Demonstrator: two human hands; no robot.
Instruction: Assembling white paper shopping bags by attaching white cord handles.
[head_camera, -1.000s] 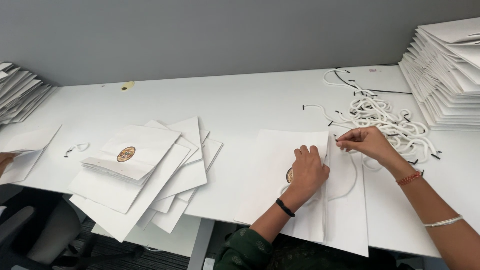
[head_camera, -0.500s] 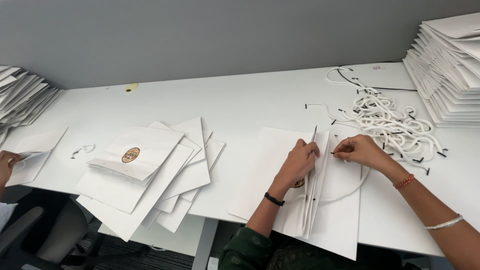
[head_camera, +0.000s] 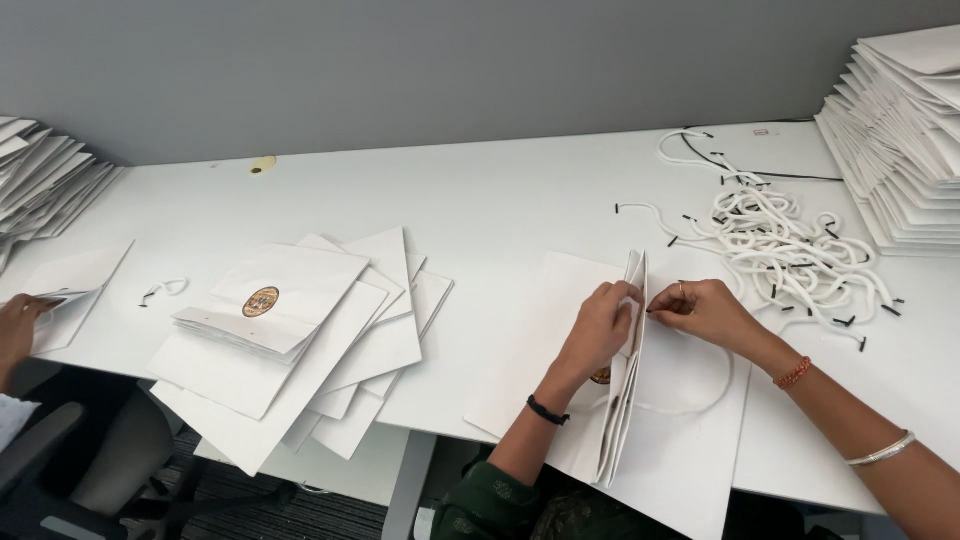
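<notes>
A flat white paper bag (head_camera: 560, 330) lies on the white table (head_camera: 480, 200) in front of me, its top panel lifted on edge. My left hand (head_camera: 600, 325) holds that raised panel near its top. My right hand (head_camera: 705, 310) pinches the black-tipped end of a white cord against the panel from the other side. The cord's loop (head_camera: 700, 395) curves over the lower part of the bag.
A pile of white cords with black tips (head_camera: 785, 245) lies to the right, beside a tall stack of flat bags (head_camera: 900, 130). Several finished bags (head_camera: 290, 330) fan out at left. Another person's hand (head_camera: 18, 325) rests on a bag at far left, near another stack (head_camera: 45, 180).
The bag's top panel has risen from flat to standing on edge. Both my hands shifted up to its top, and the right hand now pinches the cord end at the panel.
</notes>
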